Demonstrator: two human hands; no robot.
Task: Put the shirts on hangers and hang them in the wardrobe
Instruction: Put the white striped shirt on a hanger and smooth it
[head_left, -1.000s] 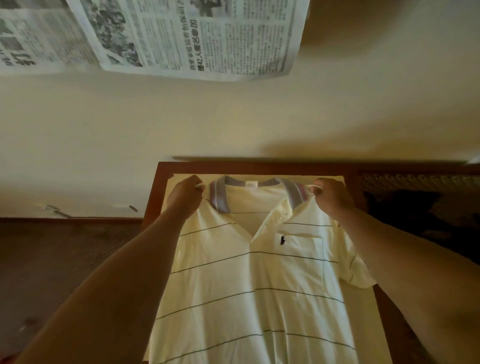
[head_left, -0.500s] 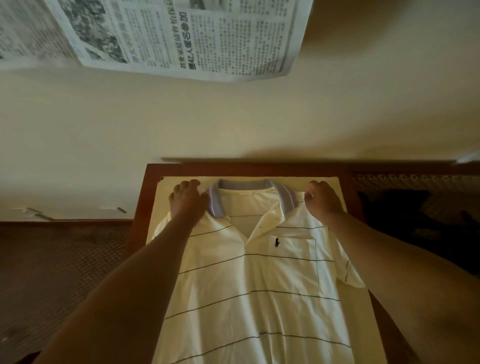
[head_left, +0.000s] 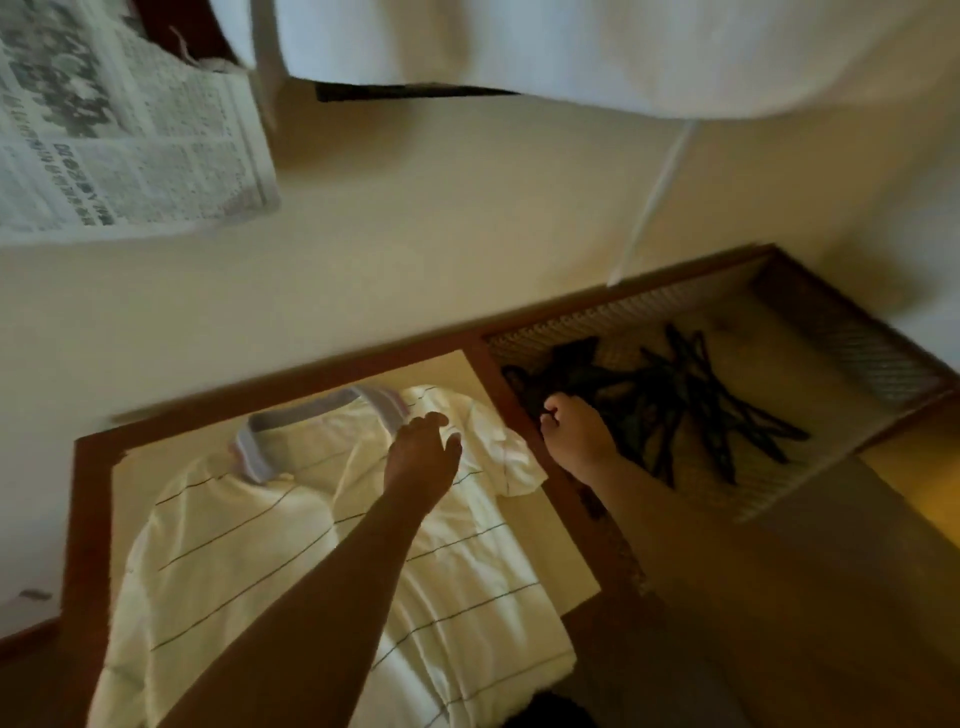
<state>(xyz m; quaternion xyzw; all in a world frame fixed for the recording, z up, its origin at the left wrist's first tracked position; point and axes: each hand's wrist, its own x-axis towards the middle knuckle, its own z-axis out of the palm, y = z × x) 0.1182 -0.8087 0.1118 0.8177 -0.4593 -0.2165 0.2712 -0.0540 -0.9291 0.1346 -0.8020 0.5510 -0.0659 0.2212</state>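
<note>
A cream polo shirt (head_left: 249, 551) with thin dark stripes and a grey-blue collar lies flat, front up, on a pale board framed in dark wood (head_left: 78, 519). My left hand (head_left: 421, 452) hovers with loose fingers over the shirt's shoulder by the collar. My right hand (head_left: 574, 431) reaches into the woven tray on the right, its fingers curled round a dark hanger (head_left: 550, 384) at the edge of a pile of dark hangers (head_left: 691, 405).
The woven tray (head_left: 857, 343) with a wooden rim sits to the right of the board, against a cream wall. A newspaper sheet (head_left: 119, 135) hangs at top left. Pale fabric (head_left: 571, 47) hangs across the top.
Both hands have let go of the shirt's shoulders. My right hand has moved right into the tray and gripped a hanger. The view has swung to the right.
</note>
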